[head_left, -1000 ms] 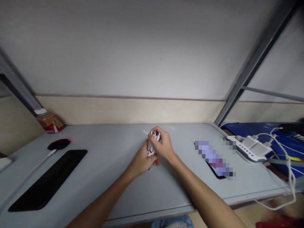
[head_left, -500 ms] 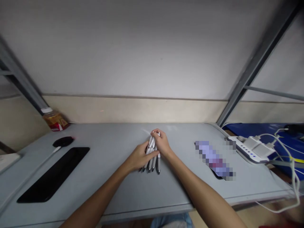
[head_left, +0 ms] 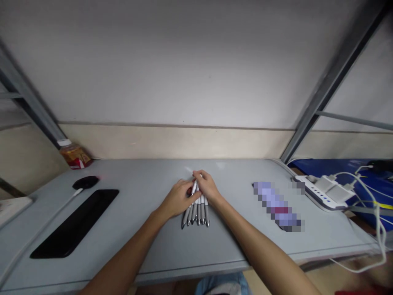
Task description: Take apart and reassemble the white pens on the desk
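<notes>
Several white pens with grey grips (head_left: 198, 212) lie side by side on the grey desk (head_left: 172, 254), their silver tips pointing toward me and slightly fanned. My left hand (head_left: 179, 199) is closed around their left side, its thumb laid across the barrels. From the right, my right hand (head_left: 208, 185) curls over their far ends, fingers closed on them. Both hands meet at the upper part of the bunch, so the far ends are mostly hidden.
On the left lie a long black flat object (head_left: 76, 223), a black round device (head_left: 86, 182) with a white cable, and a bottle (head_left: 74, 155) by the wall. To the right are a blurred-out phone (head_left: 276, 205) and a power strip (head_left: 322, 192) with plugs and cables.
The pens have spread from a tighter, overlapping bunch into a more even row, tips more aligned. My left hand has shifted slightly left; my right hand has come down a little.
</notes>
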The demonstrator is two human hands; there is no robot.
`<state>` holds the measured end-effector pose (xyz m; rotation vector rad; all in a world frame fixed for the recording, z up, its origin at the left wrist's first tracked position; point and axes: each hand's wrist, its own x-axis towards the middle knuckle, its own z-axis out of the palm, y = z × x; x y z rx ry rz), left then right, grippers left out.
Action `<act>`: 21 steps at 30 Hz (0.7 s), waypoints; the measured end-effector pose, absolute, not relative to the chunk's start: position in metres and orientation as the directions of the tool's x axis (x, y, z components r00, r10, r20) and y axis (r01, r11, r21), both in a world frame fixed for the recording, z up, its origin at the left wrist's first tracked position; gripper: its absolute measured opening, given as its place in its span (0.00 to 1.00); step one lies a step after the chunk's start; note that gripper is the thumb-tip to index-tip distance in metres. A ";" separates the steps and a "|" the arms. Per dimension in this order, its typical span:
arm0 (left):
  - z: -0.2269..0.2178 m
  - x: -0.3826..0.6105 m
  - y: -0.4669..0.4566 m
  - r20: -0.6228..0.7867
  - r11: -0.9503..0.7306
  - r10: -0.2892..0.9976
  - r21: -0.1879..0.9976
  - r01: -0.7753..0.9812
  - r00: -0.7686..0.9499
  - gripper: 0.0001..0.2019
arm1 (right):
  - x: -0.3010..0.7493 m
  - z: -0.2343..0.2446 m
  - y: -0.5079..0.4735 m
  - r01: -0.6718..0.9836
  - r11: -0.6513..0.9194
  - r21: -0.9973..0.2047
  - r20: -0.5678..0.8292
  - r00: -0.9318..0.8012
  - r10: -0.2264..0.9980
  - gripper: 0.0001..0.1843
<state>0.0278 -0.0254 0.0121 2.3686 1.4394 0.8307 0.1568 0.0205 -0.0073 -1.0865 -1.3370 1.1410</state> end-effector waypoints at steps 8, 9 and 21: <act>0.008 0.023 -0.025 0.289 -0.383 0.910 0.315 0.868 0.297 0.14 | 0.154 -0.013 0.023 0.008 0.208 -0.978 0.207 -0.061 0.977 0.20; 0.007 0.023 -0.025 0.285 -0.371 0.914 0.302 0.878 0.288 0.14 | 0.154 -0.012 0.023 0.020 0.214 -0.977 0.213 -0.067 0.975 0.20; 0.001 0.020 -0.019 0.294 -0.357 0.921 0.369 0.858 0.257 0.13 | 0.157 -0.015 0.021 0.240 0.293 -0.925 0.295 -0.028 0.955 0.18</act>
